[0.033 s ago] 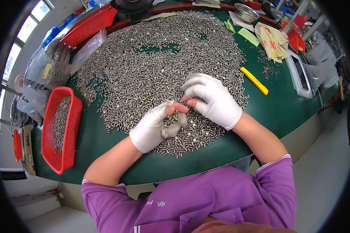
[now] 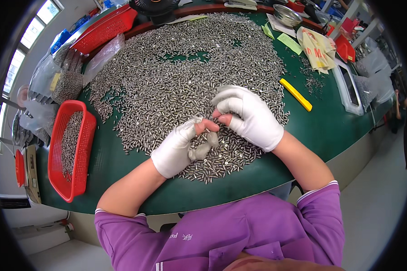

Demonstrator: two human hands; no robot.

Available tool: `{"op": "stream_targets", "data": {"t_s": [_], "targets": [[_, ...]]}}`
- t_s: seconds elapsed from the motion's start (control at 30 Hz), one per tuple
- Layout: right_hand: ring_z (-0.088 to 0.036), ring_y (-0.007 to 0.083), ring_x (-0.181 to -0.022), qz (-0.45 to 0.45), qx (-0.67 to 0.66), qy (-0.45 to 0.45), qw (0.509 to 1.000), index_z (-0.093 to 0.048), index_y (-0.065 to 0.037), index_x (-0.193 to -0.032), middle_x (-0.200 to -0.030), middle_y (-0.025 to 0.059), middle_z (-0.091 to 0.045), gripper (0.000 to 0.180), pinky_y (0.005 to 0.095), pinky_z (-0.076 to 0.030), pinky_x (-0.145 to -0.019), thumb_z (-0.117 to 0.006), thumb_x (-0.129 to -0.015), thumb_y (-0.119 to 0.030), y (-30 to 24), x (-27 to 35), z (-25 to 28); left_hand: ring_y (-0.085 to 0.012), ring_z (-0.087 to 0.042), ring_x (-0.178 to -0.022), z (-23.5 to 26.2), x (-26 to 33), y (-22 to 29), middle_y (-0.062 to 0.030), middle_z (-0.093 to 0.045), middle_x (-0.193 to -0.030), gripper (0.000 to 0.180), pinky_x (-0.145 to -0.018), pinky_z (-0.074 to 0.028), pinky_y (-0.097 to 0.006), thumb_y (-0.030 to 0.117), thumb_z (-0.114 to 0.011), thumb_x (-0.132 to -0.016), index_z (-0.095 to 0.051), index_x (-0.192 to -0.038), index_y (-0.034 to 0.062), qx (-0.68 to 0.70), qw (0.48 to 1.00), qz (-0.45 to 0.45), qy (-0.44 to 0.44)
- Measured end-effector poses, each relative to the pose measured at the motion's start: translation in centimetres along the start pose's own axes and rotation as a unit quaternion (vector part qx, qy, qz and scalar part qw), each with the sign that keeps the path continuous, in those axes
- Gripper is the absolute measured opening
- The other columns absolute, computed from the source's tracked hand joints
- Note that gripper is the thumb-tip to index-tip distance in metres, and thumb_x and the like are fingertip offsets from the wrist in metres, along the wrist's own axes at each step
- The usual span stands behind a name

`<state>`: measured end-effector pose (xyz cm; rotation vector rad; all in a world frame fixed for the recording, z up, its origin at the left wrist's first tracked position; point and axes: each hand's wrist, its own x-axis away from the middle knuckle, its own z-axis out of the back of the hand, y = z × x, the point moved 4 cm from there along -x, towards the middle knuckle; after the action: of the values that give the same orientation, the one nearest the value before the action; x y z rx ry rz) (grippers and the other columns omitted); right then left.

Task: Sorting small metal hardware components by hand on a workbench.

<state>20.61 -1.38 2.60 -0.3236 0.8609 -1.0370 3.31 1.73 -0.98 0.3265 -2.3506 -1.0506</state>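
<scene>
Change: almost none is seen; both hands are held over the same spot, so handling is judged to be continuing.
Left hand (image 2: 172,151): gloved, fingers curled, bare tips extended toward the right.
Right hand (image 2: 253,119): gloved, fingers bent, bare tips drawn close; whether a part is pinched by either cannot be told.
Metal parts (image 2: 167,90): heaped mid-table beneath both hands, too many to be counted.
Perforated red baskets: two counted; near-left basket (image 2: 80,176) part-filled, far-left basket (image 2: 106,31).
Yellow tool (image 2: 295,95): one, right.

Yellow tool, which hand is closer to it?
Right. The right hand is left of the yellow tool, not touching it; the left hand is farther left, over the metal pieces.
</scene>
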Motion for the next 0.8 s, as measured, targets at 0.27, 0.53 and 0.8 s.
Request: {"op": "stream_targets", "data": {"t_s": [0.27,0.53,0.8], "targets": [[-0.057,0.0326,-0.110,0.033,-0.108,-0.072,0.991,-0.065,-0.007,-0.098,-0.112,0.0104,-0.061,0.018,0.0412,-0.047,-0.093,-0.065,-0.084,-0.018,-1.4,0.2,-0.7,-0.0031,-0.046,-0.062,0.0,-0.2,-0.5,0.0000,-0.061,-0.086,0.019,-0.054,-0.034,-0.015,0.027,-0.064,-0.093,-0.058,-0.105,0.0138,-0.010,0.998,-0.022,-0.060],[-0.056,0.0259,-0.109,-0.034,0.162,-0.057,0.985,-0.069,-0.010,-0.087,-0.110,0.0059,-0.062,0.013,0.0398,-0.046,-0.092,-0.068,-0.076,-0.016,0.3,0.6,-0.9,-0.0049,-0.050,-0.065,0.4,-0.1,-0.2,0.0010,-0.061,-0.087,0.025,-0.058,-0.040,-0.017,0.036,-0.060,-0.093,-0.059,-0.103,0.0125,0.006,0.999,0.000,-0.037],[-0.056,0.0299,-0.109,-0.005,0.165,-0.065,0.984,-0.064,-0.008,-0.087,-0.108,0.0083,-0.062,0.018,0.0413,-0.046,-0.091,-0.072,-0.073,-0.015,0.2,0.2,-1.3,-0.0074,-0.035,-0.051,-0.3,0.1,0.2,-0.0027,-0.054,-0.084,0.032,-0.051,-0.029,-0.021,0.039,-0.053,-0.095,-0.055,-0.103,0.0084,-0.026,0.999,-0.015,0.018]]}}
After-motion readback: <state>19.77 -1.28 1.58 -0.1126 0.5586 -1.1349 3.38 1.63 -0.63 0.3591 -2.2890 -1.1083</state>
